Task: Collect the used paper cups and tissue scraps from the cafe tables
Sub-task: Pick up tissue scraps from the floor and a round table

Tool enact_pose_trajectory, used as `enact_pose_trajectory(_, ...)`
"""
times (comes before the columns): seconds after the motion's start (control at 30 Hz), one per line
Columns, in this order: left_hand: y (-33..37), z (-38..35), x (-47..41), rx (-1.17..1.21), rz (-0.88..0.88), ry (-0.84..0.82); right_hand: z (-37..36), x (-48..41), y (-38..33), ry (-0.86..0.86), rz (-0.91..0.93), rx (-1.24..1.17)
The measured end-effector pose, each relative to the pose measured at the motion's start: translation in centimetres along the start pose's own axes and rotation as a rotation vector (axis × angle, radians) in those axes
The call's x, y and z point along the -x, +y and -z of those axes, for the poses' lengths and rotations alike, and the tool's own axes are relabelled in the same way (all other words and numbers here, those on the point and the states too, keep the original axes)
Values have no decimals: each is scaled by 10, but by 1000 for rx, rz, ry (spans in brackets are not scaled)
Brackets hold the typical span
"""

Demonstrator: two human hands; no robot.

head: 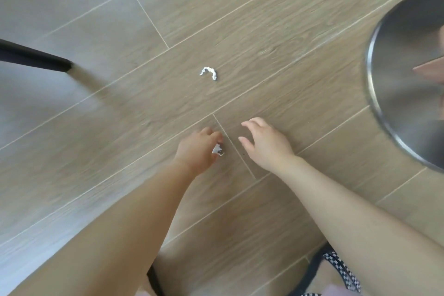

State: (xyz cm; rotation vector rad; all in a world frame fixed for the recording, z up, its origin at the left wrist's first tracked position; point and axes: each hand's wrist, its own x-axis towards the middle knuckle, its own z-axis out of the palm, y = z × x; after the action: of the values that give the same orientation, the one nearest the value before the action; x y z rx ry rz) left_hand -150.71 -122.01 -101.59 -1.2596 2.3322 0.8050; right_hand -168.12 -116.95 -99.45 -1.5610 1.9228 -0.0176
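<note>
I am looking straight down at a wood-plank floor (96,151). My left hand (198,149) is pinching a small tissue scrap (218,150), its grip clamped on the paper low over the floor. I cannot tell whether the scrap is lifted clear. My right hand (266,144) is hovering just beside it, grip apart and holding nothing. It is probably free to take the twisted scrap (209,73) lying farther ahead. A round metal table base (403,84) is sitting at the right.

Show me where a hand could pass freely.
Bare floor lies between the chair leg and the loose tissue, and from there to the metal base. Crowded nearest: left hand pinching a small scrap, right hand beside it.
</note>
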Motion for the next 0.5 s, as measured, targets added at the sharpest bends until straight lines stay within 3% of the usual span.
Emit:
enact_pose_trajectory(0.27, -5, 57, -44, 40, 75, 181, 13, -9, 6, 5, -11, -43)
enact_pose_trajectory(0.5, 10, 84, -82, -4, 37, 278, 17, -8, 18, 32, -59, -34)
